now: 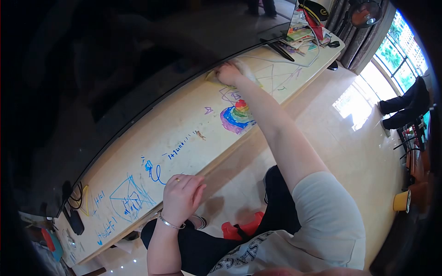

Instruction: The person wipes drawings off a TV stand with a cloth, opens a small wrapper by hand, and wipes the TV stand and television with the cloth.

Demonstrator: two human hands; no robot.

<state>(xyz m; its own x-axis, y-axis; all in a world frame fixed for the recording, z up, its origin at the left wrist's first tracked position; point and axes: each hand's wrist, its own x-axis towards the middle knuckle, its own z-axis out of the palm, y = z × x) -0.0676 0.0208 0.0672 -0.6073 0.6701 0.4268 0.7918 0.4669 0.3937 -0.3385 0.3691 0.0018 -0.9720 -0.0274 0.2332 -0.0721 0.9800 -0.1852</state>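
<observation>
At twelve o'clock, my right hand [228, 74] rests on the cloth [247, 70], its grip unclear; a flat palm and even pressure suit the tabletop [177, 117], knuckles clear of the screen [138, 60]. At seven o'clock, my left hand [180, 195] is relaxed and empty.

A fan [365, 14] by the curtain [355, 45] — a black cap [315, 10] nearby.
</observation>
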